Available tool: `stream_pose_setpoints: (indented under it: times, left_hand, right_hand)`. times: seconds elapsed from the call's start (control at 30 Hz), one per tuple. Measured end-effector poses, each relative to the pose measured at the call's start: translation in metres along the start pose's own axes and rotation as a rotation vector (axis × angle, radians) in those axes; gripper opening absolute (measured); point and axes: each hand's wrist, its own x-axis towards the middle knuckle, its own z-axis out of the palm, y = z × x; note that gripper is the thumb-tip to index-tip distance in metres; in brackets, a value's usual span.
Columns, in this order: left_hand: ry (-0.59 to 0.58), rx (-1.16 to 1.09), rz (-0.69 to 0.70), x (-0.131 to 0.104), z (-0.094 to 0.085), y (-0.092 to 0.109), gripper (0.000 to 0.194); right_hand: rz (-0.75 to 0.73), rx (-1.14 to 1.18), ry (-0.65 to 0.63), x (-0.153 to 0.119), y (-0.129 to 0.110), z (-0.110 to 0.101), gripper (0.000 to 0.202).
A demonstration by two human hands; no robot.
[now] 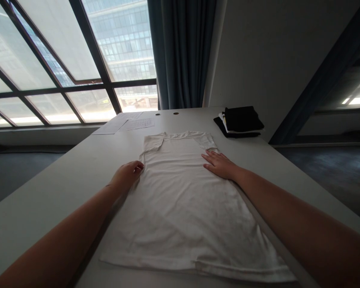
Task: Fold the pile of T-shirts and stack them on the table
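Observation:
A white T-shirt [180, 204] lies spread on the white table, its neck end far from me and its hem near me. Both sleeves are folded inward over the body at the far end. My left hand [127, 175] is at the shirt's left edge, just below the sleeve, with its fingers curled on the fabric. On the right side, my right hand [219, 164] rests flat with fingers spread on the shirt below the other sleeve. Creases run across the fabric between the hands.
A folded stack of dark and white clothes [243, 120] sits at the table's back right. Sheets of paper [114, 125] lie at the back left of the white table [48, 200]. Behind are windows and a blue curtain [181, 52].

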Motion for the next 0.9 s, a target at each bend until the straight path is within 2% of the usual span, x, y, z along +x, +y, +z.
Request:
stream_pose_setpoints:
  times: [0.17,0.43,0.57,0.67,0.9]
  left_hand:
    - [-0.014,0.004,-0.15,0.005,0.002,-0.007,0.029]
    - [-0.052,0.049,-0.149,0.005,0.004,0.001,0.028]
    - [-0.026,0.107,-0.16,0.004,0.0,0.003,0.03]
    - [-0.012,0.136,-0.204,0.004,-0.007,-0.005,0.033]
    - [-0.139,0.276,-0.319,0.003,-0.02,-0.025,0.036]
  right_hand:
    - [0.0,0.0,0.003,0.001,0.002,0.002,0.072]
    - [0.006,0.0,-0.006,-0.002,-0.003,-0.003,0.073]
    - [-0.005,-0.003,0.007,-0.001,0.0,-0.001,0.073]
    - [-0.019,-0.002,0.017,0.0,0.002,0.001,0.072]
    - [-0.003,-0.008,0.005,0.0,0.002,0.002,0.072]
